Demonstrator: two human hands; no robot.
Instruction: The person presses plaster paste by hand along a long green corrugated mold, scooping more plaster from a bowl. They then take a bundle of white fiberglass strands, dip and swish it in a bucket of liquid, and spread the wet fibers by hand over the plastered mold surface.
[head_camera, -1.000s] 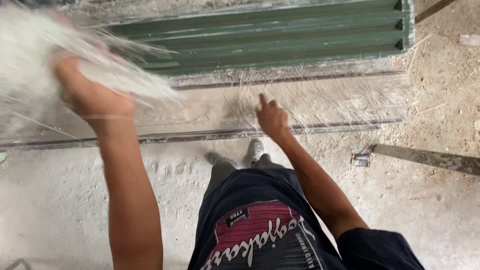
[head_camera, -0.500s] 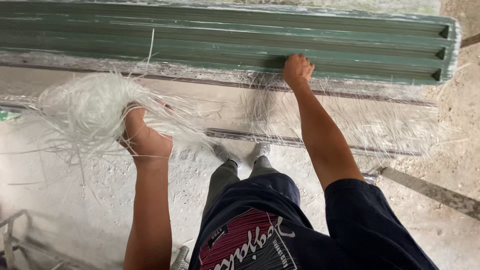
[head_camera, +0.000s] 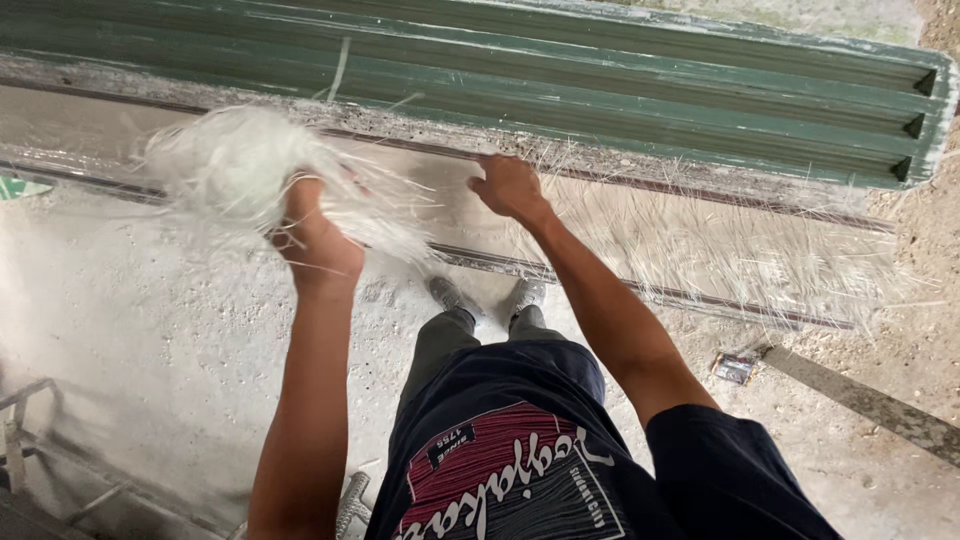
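My left hand (head_camera: 318, 240) is raised and clutches a loose bundle of white glass-fibre strands (head_camera: 235, 165) that fans out above my fist. My right hand (head_camera: 510, 187) is stretched forward and presses down on a flat, pale sheet (head_camera: 700, 235) covered with scattered white fibres. Just beyond that sheet lies a long green ribbed panel (head_camera: 620, 85) that runs across the top of the view. My feet in grey shoes (head_camera: 450, 295) stand at the near edge of the sheet.
The ground is dusty pale concrete (head_camera: 130, 330). A small flat packet (head_camera: 735, 368) and a long grey strip (head_camera: 870, 405) lie at the right. Metal framing (head_camera: 30, 430) shows at the bottom left.
My right hand has come back from the green panel's edge onto the fibre-covered sheet. My left hand with the fibre bundle has risen and moved right.
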